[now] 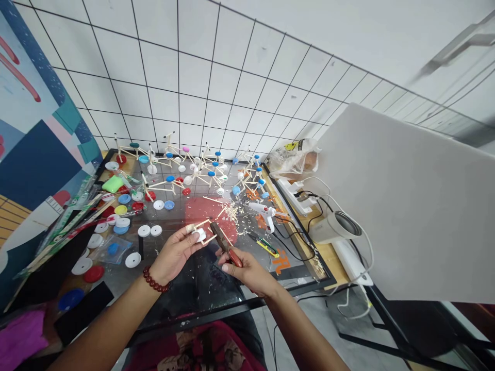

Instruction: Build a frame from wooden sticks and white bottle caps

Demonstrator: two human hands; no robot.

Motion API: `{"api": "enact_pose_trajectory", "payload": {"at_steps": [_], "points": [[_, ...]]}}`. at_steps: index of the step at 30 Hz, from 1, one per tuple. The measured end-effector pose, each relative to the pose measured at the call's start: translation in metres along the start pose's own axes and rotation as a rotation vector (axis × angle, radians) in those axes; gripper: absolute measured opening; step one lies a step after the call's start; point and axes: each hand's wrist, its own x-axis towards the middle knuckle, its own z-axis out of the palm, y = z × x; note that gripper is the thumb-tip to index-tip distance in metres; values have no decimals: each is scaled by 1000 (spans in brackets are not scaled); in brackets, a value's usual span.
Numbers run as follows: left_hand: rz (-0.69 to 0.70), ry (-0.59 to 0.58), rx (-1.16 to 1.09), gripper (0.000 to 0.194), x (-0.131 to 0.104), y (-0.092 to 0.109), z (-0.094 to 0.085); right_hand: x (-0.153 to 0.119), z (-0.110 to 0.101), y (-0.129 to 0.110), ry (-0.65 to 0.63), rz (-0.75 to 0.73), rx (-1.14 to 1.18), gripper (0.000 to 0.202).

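Note:
My left hand (182, 251), with a dark red bead bracelet at the wrist, pinches a small white cap (200, 235). Thin wooden sticks (210, 240) stick out from the cap to the right. In my right hand (247, 270) is a pair of pliers with red-brown handles (235, 257). Their dark jaws (217, 233) reach up and left to the sticks; whether they bite on one I cannot tell. Beyond both hands, wood chips (232, 211) and loose sticks (217, 200) lie on a red patch (193, 208) of the table.
At the back stand several stick-and-cap figures (211, 174). A white glue gun (266, 214) and a yellow-green cutting tool (266, 245) lie to the right, near cables and a power strip (297, 198). Coloured caps (120, 222) spread over the left side. A white panel (410, 206) rises at right.

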Motion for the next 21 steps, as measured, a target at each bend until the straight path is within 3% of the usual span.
{"api": "enact_pose_trajectory", "payload": {"at_steps": [4, 7, 12, 14, 18, 21], "points": [[-20, 86, 20, 46, -11, -17, 15, 5, 9, 4, 96, -26, -43, 27], [-78, -31, 81, 39, -12, -33, 37, 8, 20, 0, 186, -100, -183, 19], [82, 120, 222, 32, 5, -43, 65, 17, 30, -10, 376, -137, -303, 48], [140, 138, 254, 29, 12, -45, 67, 22, 27, -8, 355, -100, -242, 49], [168, 89, 351, 31, 18, -47, 62, 30, 21, 6, 168, -31, -89, 27], [141, 17, 431, 45, 17, -48, 55, 34, 19, 12, 211, -98, 3, 20]]}}
